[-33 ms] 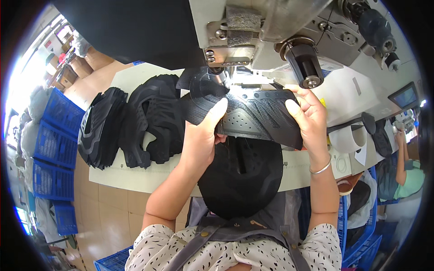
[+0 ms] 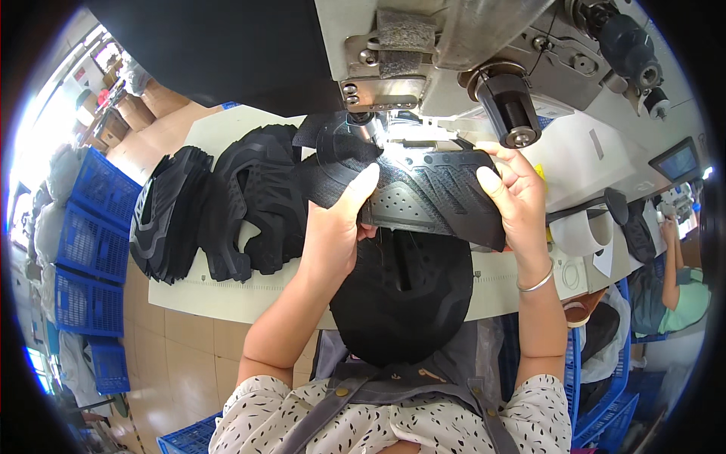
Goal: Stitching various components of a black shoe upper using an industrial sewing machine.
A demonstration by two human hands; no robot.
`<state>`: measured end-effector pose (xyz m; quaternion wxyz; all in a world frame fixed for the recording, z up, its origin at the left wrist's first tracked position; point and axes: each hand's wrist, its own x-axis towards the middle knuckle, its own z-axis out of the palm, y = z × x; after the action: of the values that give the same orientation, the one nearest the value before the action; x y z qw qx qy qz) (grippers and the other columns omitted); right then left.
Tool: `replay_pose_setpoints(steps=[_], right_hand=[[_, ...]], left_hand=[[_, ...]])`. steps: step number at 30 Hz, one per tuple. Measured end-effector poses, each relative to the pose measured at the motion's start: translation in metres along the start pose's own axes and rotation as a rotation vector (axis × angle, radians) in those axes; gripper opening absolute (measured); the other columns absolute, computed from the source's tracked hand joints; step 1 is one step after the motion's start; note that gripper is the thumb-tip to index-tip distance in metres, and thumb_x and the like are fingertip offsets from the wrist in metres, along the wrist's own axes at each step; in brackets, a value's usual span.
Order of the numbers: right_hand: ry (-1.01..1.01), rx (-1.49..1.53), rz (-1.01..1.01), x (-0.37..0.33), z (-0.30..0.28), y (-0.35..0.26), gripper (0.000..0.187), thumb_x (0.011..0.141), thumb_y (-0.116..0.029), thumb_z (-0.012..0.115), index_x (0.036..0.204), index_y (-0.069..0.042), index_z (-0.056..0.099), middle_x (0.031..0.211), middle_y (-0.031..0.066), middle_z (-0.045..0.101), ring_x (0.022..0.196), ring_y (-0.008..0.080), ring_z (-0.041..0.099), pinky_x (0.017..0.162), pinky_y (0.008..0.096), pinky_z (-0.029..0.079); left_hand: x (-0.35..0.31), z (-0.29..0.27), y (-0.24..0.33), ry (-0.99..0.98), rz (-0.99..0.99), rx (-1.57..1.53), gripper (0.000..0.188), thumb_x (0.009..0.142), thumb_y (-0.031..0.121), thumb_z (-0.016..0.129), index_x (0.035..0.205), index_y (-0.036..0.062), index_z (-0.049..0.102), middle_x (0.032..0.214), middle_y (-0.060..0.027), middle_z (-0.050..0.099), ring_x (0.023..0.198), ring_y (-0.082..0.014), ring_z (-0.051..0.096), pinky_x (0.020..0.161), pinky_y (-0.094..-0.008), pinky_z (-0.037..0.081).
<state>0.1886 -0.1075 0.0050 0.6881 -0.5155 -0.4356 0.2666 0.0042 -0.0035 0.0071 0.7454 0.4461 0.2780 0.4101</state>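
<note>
Black shaped pieces point(image 2: 259, 197) lie piled on the worktop point(image 2: 178, 289); rightward, the left hand point(image 2: 338, 223) pinches the near edge of a perforated black panel point(image 2: 431, 193) at the sewing machine point(image 2: 446, 45), while the right hand point(image 2: 523, 203) pinches the panel's right end.

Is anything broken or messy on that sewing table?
Nothing really stands out. The left hand and right hand hold a black patterned piece at the sewing machine, and I see no rip or spill. The stack of black pieces on the left has uneven edges, but hardly looks odd.
</note>
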Motion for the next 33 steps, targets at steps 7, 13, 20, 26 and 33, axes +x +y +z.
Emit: replay_pose_setpoints(steps=[7, 13, 20, 26, 33], right_hand=[[0.022, 0.011, -0.010, -0.003, 0.004, -0.001, 0.028, 0.085, -0.003, 0.055, 0.112, 0.001, 0.049, 0.089, 0.0091, 0.064, 0.078, 0.0087, 0.058, 0.072, 0.0203, 0.047], [-0.019, -0.010, 0.025, -0.012, 0.005, -0.002, 0.029, 0.085, -0.003, 0.055, 0.112, 0.001, 0.047, 0.088, 0.0101, 0.064, 0.077, 0.0087, 0.059, 0.070, 0.0199, 0.047], [0.020, -0.113, 0.049, -0.035, 0.010, -0.003, 0.030, 0.085, -0.003, 0.056, 0.113, -0.002, 0.046, 0.057, -0.0050, 0.049, 0.053, 0.0000, 0.039, 0.049, 0.0146, 0.030], [-0.033, -0.170, 0.105, -0.060, 0.031, -0.016, 0.027, 0.085, -0.004, 0.056, 0.111, -0.001, 0.048, 0.060, 0.0008, 0.054, 0.051, 0.0059, 0.051, 0.052, 0.0176, 0.042], [0.136, -0.362, -0.173, -0.037, 0.004, 0.011, 0.034, 0.083, -0.007, 0.058, 0.113, 0.002, 0.049, 0.099, 0.0082, 0.055, 0.096, 0.0131, 0.052, 0.080, 0.0244, 0.042]], left_hand=[[0.009, -0.005, 0.005, -0.015, 0.001, 0.098, 0.012, 0.081, 0.021, 0.062, 0.080, 0.0090, 0.060, 0.065, 0.0035, 0.056, 0.047, -0.0030, 0.048, 0.040, -0.0166, 0.036], [0.011, -0.004, 0.008, 0.028, 0.047, 0.116, 0.018, 0.084, 0.025, 0.058, 0.082, 0.0071, 0.059, 0.066, 0.0019, 0.057, 0.049, -0.0047, 0.050, 0.042, -0.0181, 0.038], [-0.021, -0.004, -0.010, -0.187, 0.023, 0.209, 0.027, 0.090, 0.026, 0.052, 0.078, 0.0025, 0.059, 0.065, -0.0023, 0.060, 0.050, -0.0082, 0.054, 0.046, -0.0192, 0.040], [-0.054, -0.005, -0.030, -0.283, 0.082, 0.260, 0.022, 0.089, 0.017, 0.055, 0.094, -0.0036, 0.059, 0.084, -0.0014, 0.061, 0.077, -0.0060, 0.053, 0.068, -0.0231, 0.046], [-0.049, -0.031, 0.005, -0.244, -0.144, 0.061, 0.023, 0.087, 0.014, 0.056, 0.100, -0.0055, 0.059, 0.092, -0.0066, 0.063, 0.079, -0.0105, 0.058, 0.072, -0.0237, 0.048]])
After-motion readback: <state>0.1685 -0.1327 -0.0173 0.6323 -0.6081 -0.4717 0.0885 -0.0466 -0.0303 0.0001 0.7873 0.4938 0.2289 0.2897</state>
